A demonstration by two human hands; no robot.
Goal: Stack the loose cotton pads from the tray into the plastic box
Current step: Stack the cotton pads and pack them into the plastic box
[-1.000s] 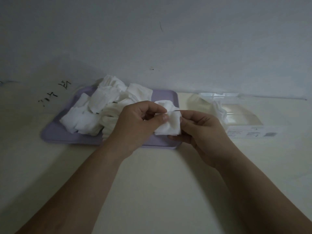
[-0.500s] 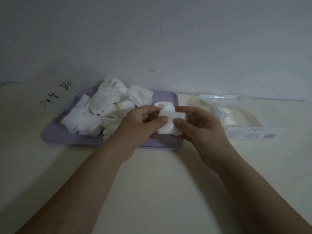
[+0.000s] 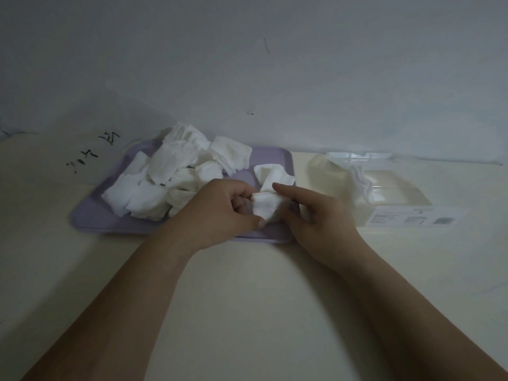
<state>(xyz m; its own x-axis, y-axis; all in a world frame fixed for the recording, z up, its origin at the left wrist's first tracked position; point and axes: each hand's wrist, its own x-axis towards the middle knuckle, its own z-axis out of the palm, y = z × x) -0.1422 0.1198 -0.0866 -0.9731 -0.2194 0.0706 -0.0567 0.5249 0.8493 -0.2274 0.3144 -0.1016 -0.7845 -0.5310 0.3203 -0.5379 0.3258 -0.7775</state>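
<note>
Head view: cotton pad held over the tray, at its 5 o'clock corner
Left hand: pinching the cotton pad
Right hand: index finger straight, touching the pad; grip cannot be told
Plastic box: at 3 o'clock of the tray, on the surface

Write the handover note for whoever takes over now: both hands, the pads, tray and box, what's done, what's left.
Left hand: pinches one cotton pad over the tray's near right corner.
Right hand: holds the same pad's other side, index finger over it.
Tray: holds a loose pile of pads, plus a single pad behind the hands.
Done: a stack of pads sits at the left end of the plastic box, right of the tray.
Left: box the held pad, then the rest.
</note>
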